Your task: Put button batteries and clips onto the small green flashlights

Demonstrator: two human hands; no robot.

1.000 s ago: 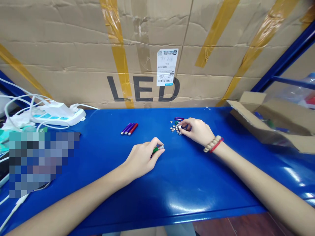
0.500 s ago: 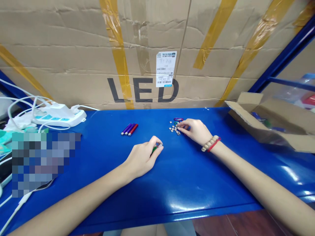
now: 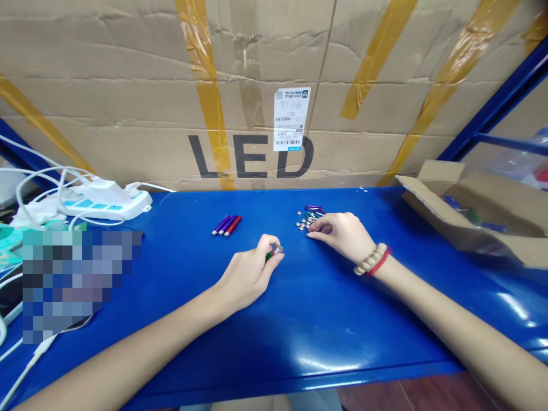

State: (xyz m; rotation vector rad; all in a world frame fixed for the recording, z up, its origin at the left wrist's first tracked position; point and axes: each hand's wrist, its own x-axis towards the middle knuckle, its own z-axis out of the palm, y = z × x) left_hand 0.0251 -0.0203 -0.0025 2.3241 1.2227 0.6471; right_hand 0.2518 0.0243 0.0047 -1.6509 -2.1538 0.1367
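Between the thumb and fingers of my left hand [image 3: 252,271] is a green mini flashlight [image 3: 277,250], its silver end showing and most of its body covered. My right hand [image 3: 340,233] is curled in a pinch at a scatter of small silver button cells [image 3: 303,223]. Whatever lies between its fingertips is too small to make out. Just behind those fingers are several coloured carabiner clips [image 3: 313,208], partly covered. Three similar tubes, two purple and one red mini flashlight [image 3: 233,226], lie side by side on the blue table, left of my hands.
A taped cardboard box [image 3: 149,114] rises behind the blue table [image 3: 240,354]. To the right sits an open carton [image 3: 454,225] with small coloured items inside. At left are a white power strip [image 3: 107,205], tangled cables and a blurred-out object [image 3: 77,285].
My right hand has drawn slightly toward me at the edge of the button cells. The flashlight's silver end shows more between my left fingers.
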